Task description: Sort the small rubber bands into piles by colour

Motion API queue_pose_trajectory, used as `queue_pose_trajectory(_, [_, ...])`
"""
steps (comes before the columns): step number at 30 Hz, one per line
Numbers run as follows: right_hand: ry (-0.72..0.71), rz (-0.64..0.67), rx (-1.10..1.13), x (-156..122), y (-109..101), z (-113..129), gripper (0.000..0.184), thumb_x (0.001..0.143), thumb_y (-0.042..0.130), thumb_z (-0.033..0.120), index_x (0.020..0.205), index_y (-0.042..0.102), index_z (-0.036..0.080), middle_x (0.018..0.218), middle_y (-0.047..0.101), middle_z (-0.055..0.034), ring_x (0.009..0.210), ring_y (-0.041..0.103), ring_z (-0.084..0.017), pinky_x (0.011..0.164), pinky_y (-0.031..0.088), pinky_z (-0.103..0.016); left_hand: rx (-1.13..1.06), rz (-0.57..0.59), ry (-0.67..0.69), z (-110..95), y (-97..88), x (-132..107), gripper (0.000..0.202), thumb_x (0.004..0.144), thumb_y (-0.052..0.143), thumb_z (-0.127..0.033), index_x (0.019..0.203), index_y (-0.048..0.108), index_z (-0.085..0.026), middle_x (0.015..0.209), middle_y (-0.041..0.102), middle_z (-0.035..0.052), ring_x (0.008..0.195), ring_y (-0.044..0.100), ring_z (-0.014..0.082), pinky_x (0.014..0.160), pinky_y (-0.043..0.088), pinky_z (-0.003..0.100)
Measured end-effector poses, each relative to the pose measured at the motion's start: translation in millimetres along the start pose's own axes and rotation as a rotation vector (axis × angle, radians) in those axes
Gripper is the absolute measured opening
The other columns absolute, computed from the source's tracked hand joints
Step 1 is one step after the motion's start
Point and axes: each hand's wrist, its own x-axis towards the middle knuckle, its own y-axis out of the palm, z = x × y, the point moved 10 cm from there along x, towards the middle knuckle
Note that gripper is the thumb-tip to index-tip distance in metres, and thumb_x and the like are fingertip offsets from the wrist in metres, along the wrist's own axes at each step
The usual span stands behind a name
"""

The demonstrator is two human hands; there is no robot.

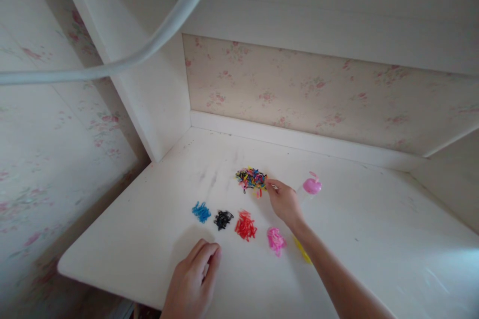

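Observation:
A mixed pile of small coloured bands [251, 179] lies in the middle of the white desk [374, 239]. My right hand [285, 202] reaches to its right edge, fingers pinched together at the pile. In front of the pile lie sorted heaps: blue [201, 211], black [223, 219], red [245, 226], pink [276, 240], and a yellow one [302, 251] partly hidden by my forearm. My left hand [194, 279] rests on the desk near the front edge, fingers together and flat, holding nothing.
A small clear container with a pink lid [311, 185] lies just right of my right hand. A white shelf side panel [149, 89] stands at the left, floral wallpaper behind. A white cable [149, 47] hangs across the upper left.

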Motion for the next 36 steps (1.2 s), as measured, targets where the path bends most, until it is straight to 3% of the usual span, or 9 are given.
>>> queue_pose_trajectory(6, [-0.039,0.119,-0.09,-12,7,4,0.028,0.088,0.046,0.033,0.101,0.07,0.03,0.073,0.072,0.0,0.069,0.066,-0.016,0.061,0.04,-0.022,0.002,0.023,-0.003,0,1.9,-1,0.021,0.095,0.041,-0.028,0.084,0.056,-0.021,0.071,0.054,-0.0009,0.059,0.054,0.0094,0.056,0.041,0.017])
queue_pose_trajectory(12, [-0.097,0.181,-0.229,-20,23,17,0.03,0.088,0.045,0.036,0.108,0.068,0.035,0.082,0.073,-0.0034,0.08,0.068,-0.022,0.066,0.042,-0.028,0.001,0.01,0.016,-1,2.3,-1,0.019,0.096,0.041,-0.028,0.086,0.056,-0.021,0.072,0.054,-0.0012,0.059,0.054,0.0093,0.057,0.04,0.018])
queue_pose_trajectory(19, [-0.091,0.155,-0.357,-14,17,25,0.039,0.094,0.033,0.038,0.105,0.069,0.026,0.089,0.071,-0.0105,0.081,0.068,-0.026,0.068,0.044,-0.032,0.003,0.012,0.019,4,5.3,-3,0.018,0.096,0.041,-0.028,0.086,0.055,-0.022,0.072,0.053,-0.0017,0.062,0.055,0.0095,0.058,0.039,0.019])
queue_pose_trajectory(29, [-0.075,0.144,-0.391,-7,10,13,0.04,0.097,0.029,0.039,0.102,0.067,0.029,0.089,0.072,-0.0075,0.082,0.068,-0.022,0.067,0.043,-0.028,0.002,0.018,0.031,1,4.5,-3,0.018,0.096,0.042,-0.028,0.085,0.054,-0.022,0.073,0.054,-0.0014,0.061,0.055,0.0093,0.059,0.04,0.019])
queue_pose_trajectory(36, [-0.061,0.121,-0.37,-8,8,12,0.043,0.099,0.023,0.043,0.11,0.062,0.03,0.089,0.072,-0.0071,0.08,0.068,-0.022,0.064,0.043,-0.027,0.022,0.022,0.025,3,5.5,-4,0.018,0.096,0.042,-0.028,0.085,0.054,-0.021,0.072,0.054,-0.0015,0.059,0.054,0.009,0.057,0.04,0.019])
